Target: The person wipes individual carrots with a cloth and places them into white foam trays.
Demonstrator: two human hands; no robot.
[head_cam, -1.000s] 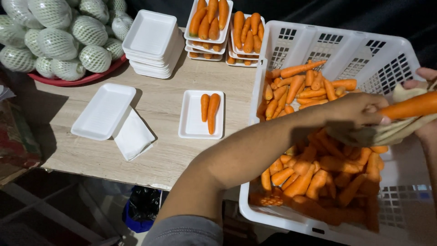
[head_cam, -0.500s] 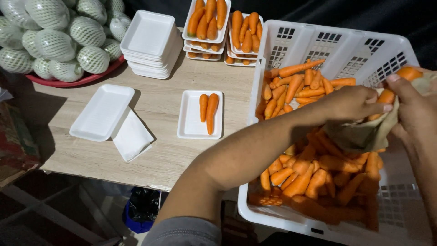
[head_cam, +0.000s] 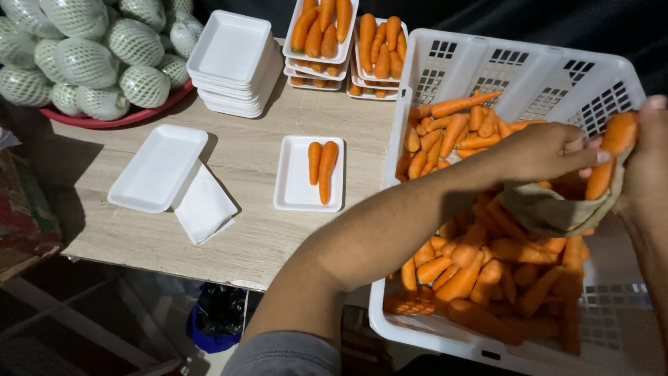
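The white basket of carrots hangs past the counter edge at the near right, with bare wood open between it and the white tray holding two carrots. Over the basket, the left hand pinches a tan cloth. The right hand has its fingers closed around one carrot, which rests against the cloth between both hands.

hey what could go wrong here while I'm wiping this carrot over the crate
The carrot is pinched high between your left hand and right hand through a loose cloth; it may slip into the white crate. The dangling cloth might snag the carrot pile. The crate seems to overhang the table edge, so leaning could tip it.
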